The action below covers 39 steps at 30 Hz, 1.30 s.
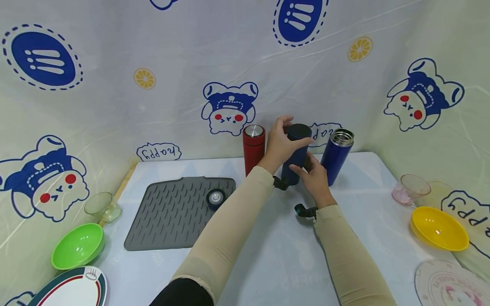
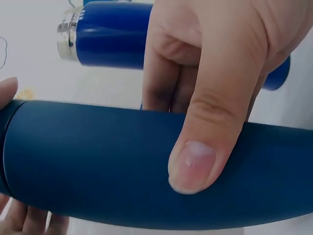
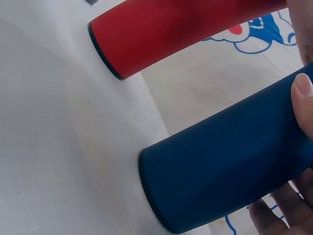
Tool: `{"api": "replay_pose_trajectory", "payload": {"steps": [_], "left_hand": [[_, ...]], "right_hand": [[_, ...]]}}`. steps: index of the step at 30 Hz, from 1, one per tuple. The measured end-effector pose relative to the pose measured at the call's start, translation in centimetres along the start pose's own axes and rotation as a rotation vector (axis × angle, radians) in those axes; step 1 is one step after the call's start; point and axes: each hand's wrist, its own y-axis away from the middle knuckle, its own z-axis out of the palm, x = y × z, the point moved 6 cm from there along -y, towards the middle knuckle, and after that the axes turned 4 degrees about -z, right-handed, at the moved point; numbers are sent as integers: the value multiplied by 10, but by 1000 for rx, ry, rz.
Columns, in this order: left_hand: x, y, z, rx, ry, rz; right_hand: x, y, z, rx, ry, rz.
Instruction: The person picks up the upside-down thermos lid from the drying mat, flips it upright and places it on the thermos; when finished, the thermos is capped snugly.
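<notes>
A dark blue thermos bottle with a dark lid stands upright at the back of the table. My left hand grips it at the lid, thumb across the front and fingers behind. Lower down, my right hand holds the bottle's body; its thumb lies flat along the side in the left wrist view. Just right of it is a brighter blue bottle, lidless, its silver threaded mouth showing. To the left stands a red bottle with a silver-topped lid, partly behind my left forearm.
A loose dark lid lies on the grey ridged mat. At the left are a greenish glass, a green bowl and a plate. At the right are a pink glass, a yellow bowl and a pale round mat.
</notes>
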Motion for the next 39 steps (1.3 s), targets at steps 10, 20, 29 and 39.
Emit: {"api": "replay_pose_trajectory", "payload": {"steps": [10, 20, 29, 39], "left_hand": [[1, 2, 0, -72, 5, 13], [3, 5, -2, 36, -35, 48], [-1, 4, -5, -59, 60, 47], [3, 0, 0, -16, -18, 22]], "right_hand": [[3, 1, -3, 26, 39, -56], [1, 1, 2, 13, 41, -65], [-3, 1, 2, 21, 17, -133], [1, -2, -3, 31, 39, -112]]}}
